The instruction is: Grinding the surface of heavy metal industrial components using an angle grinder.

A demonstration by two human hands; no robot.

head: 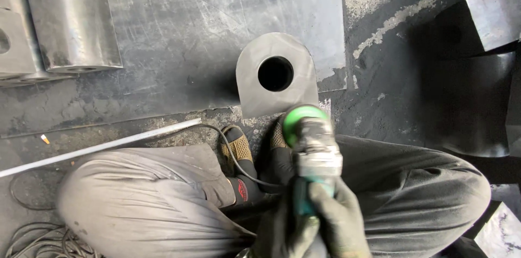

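I see both gloved hands, left hand (pixel 282 231) and right hand (pixel 339 220), with fingers clenched around the body of a green-headed grinder (pixel 310 147). Just beyond the fingertips, past the tool's head, a grey steel lug (pixel 260 95) with a round hole stands on a scratched steel plate (pixel 179 24). Below the fingers are my knees, and far out to their left a thin metal rod (pixel 103 147) lies on the floor.

Both gloved hands low at centre, left hand (pixel 282 225) and right hand (pixel 339 220) clenched together.
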